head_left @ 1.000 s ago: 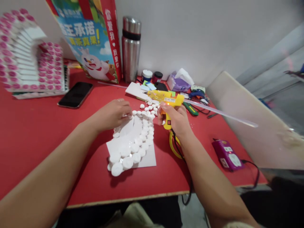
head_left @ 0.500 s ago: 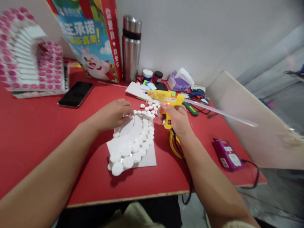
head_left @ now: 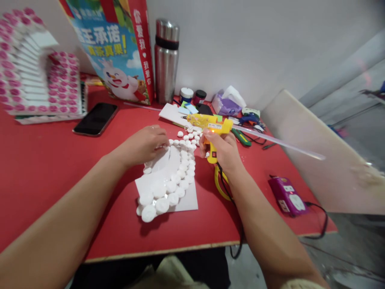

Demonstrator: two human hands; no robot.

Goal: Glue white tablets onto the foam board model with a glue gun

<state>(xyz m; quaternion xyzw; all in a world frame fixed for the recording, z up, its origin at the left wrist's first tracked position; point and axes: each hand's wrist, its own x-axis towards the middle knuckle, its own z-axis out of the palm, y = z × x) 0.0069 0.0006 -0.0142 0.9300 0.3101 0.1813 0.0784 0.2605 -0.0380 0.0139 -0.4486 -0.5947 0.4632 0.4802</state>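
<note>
Gripping the handle of the yellow glue gun [head_left: 203, 121], the right hand [head_left: 225, 151] holds it above the red worktop [head_left: 207, 228], its nozzle pointing left and a clear glue stick [head_left: 279, 143] jutting from its rear. The left hand [head_left: 147, 143] has its fingers bent at the far left edge of the white disc-edged model [head_left: 162, 172], though whether they pinch anything cannot be told. That model lies between the forearms, near loose white discs [head_left: 191, 137].
</note>
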